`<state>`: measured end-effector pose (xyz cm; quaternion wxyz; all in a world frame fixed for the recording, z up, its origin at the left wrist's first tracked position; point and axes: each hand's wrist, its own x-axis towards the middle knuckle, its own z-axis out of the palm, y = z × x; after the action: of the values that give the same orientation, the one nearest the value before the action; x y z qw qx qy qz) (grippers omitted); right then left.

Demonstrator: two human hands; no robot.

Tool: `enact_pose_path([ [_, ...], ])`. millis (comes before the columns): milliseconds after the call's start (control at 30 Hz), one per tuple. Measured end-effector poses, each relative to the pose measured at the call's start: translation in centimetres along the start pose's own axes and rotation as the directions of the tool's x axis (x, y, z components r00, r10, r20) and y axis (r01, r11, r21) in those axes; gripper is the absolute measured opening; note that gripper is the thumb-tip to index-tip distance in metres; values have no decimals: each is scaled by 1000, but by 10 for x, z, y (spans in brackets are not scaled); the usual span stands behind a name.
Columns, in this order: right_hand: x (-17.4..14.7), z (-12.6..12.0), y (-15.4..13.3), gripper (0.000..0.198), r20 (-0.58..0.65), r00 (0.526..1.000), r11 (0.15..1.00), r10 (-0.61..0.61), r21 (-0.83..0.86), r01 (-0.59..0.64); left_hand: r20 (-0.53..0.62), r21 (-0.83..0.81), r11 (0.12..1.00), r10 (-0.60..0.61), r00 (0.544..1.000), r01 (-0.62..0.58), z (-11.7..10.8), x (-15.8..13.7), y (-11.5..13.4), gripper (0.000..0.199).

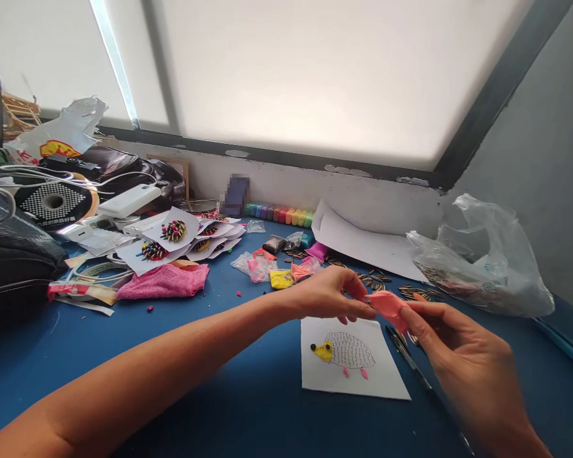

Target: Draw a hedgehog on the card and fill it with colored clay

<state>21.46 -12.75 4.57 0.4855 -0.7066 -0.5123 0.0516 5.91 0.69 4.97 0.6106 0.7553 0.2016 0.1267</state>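
A coral-pink piece of modelling clay is held up between both hands. My right hand grips its right side between thumb and fingers. With thumb and fingertips, my left hand pinches the narrow left end. Below them lies a white card with a hedgehog drawing. Its face is yellow clay with black dots for nose and eye, and two pink clay feet sit under the body. The hedgehog's body is pen outline with short strokes. A pen lies beside the card, partly behind my right hand.
Sunflower seeds lie scattered behind the hands. Clay packets and a pink cloth are left of them. Finished hedgehog cards are piled farther left, near a bag. A plastic bag stands right, beside white paper.
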Motion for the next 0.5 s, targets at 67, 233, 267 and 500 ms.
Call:
enact_pose_path([
  [67,0,-2,2,31,-68,993,991,-94,-101,87,98,-83,995,-47,994,56,4,0,-1,32],
  [233,-7,4,5,19,83,877,852,-474,-209,480,193,-383,924,95,977,-14,19,0,-3,51],
  [267,-9,6,5,18,123,853,834,-507,-181,522,175,-396,918,104,979,-26,20,0,-3,53],
  [500,-2,-1,2,24,-11,983,982,-184,-36,184,167,-306,952,60,984,-6,8,-1,1,57],
])
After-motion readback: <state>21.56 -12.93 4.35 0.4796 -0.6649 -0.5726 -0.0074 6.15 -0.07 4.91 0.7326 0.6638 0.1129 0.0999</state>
